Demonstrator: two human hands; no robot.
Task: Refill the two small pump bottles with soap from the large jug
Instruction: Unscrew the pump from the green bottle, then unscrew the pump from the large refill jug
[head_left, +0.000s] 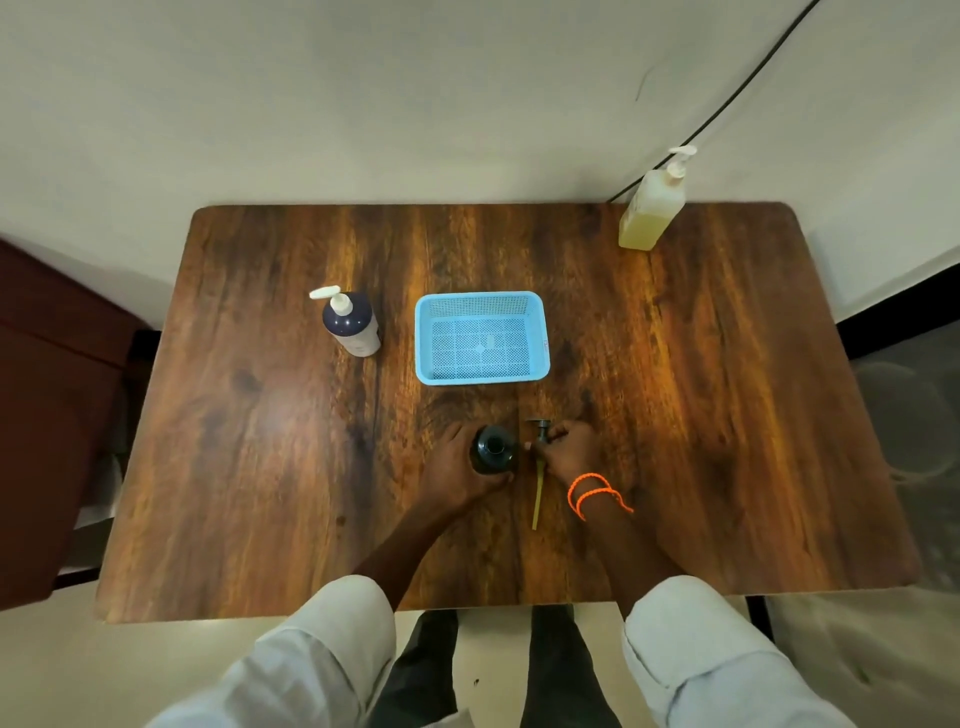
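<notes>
Left hand (457, 470) gripping open dark bottle (492, 451) (upright), right hand (569, 451) pinching removed pump (540, 457)

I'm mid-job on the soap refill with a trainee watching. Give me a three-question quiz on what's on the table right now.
1. True or false: the pump is still screwed onto the dark bottle that the left hand grips.
2. Which lies inside the blue basket? A) a bottle B) the pump C) nothing that shows
3. Fill in: the right hand holds the removed ____, its tube pointing toward the person.

Key: 1 false, the bottle's neck is open. 2 C. 3 pump.
</notes>
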